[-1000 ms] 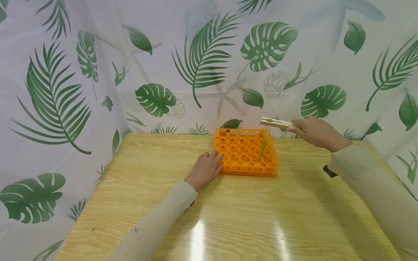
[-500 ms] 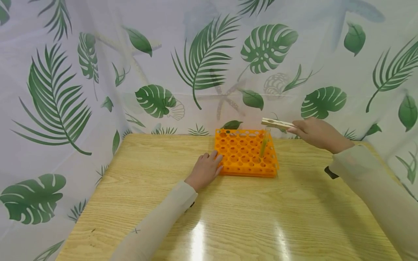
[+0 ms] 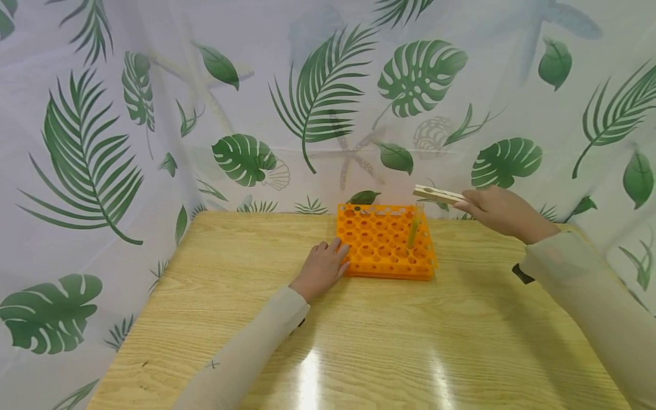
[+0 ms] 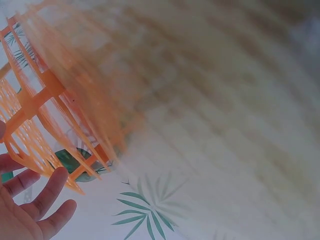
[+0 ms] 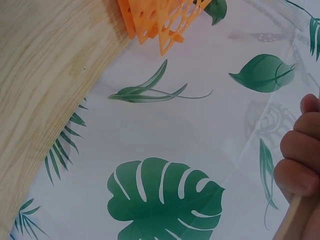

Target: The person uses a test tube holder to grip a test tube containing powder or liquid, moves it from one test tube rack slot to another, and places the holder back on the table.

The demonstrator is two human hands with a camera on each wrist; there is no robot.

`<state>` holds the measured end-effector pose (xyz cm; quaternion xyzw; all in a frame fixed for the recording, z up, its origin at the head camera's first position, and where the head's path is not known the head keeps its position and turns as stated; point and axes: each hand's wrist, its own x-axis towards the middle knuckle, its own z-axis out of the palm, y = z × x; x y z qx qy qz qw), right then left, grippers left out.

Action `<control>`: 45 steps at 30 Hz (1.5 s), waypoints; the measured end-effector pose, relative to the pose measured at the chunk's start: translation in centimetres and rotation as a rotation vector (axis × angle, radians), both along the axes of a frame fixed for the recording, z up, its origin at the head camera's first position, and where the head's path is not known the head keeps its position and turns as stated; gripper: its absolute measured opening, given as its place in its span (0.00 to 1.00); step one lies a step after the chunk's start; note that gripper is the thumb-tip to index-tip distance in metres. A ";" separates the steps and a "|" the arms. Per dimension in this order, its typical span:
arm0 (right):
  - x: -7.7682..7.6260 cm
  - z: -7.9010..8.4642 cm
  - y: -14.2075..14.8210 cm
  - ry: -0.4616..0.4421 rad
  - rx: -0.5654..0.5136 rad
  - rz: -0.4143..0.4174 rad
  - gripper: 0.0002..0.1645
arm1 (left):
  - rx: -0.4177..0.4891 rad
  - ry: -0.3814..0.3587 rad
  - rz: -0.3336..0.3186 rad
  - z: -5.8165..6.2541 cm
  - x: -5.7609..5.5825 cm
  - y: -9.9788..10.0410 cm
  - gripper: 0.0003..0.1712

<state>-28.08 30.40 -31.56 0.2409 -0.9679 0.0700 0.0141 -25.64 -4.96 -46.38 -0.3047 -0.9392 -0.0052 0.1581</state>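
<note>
An orange test tube rack point(image 3: 376, 267) stands at the back of the wooden table. One glass test tube point(image 3: 413, 230) with yellow liquid leans in its right part. My left hand point(image 3: 320, 269) rests at the rack's left front corner; in the left wrist view its fingers point(image 4: 47, 197) are spread, some touching the rack's edge. My right hand point(image 3: 504, 210) grips a wooden test tube holder point(image 3: 438, 195) by its end, fingers point(image 5: 300, 145) curled round the handle. The holder points left, its tip just above the tube's mouth.
A white cloth with printed green leaves point(image 3: 318, 97) hangs close behind the table point(image 3: 389, 330) and along both sides. The rack sits near the table's back edge.
My right hand and the test tube holder have shifted very slightly to the right. The left hand stays at the rack, and the tube stays in it.
</note>
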 end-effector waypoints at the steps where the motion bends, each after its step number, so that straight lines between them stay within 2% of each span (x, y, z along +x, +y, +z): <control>1: 0.1 0.0 0.1 0.007 -0.003 0.004 0.20 | -0.002 0.003 0.000 0.0 0.0 0.0 0.15; 9: 0.7 -0.6 0.4 0.019 -0.008 0.010 0.18 | -0.005 -0.003 0.002 -0.4 0.1 -0.2 0.15; 15: 1.3 -0.7 0.4 -0.017 -0.040 -0.041 0.22 | 0.012 0.009 -0.003 -0.6 0.2 -0.3 0.14; 25: 2.1 -1.4 1.4 0.026 -0.046 -0.066 0.23 | -0.003 0.038 -0.015 -0.5 0.5 -0.3 0.15; 32: 2.7 -1.7 2.3 0.022 -0.057 -0.075 0.21 | 0.006 0.023 -0.016 -0.8 0.4 -0.3 0.14; 37: 3.3 -2.4 3.2 0.037 -0.085 -0.068 0.17 | 0.013 0.009 -0.015 -0.9 0.4 -0.3 0.15; 45: 4.0 -4.4 5.0 0.017 -0.069 -0.081 0.19 | 0.027 0.018 -0.017 -0.8 0.5 -0.3 0.15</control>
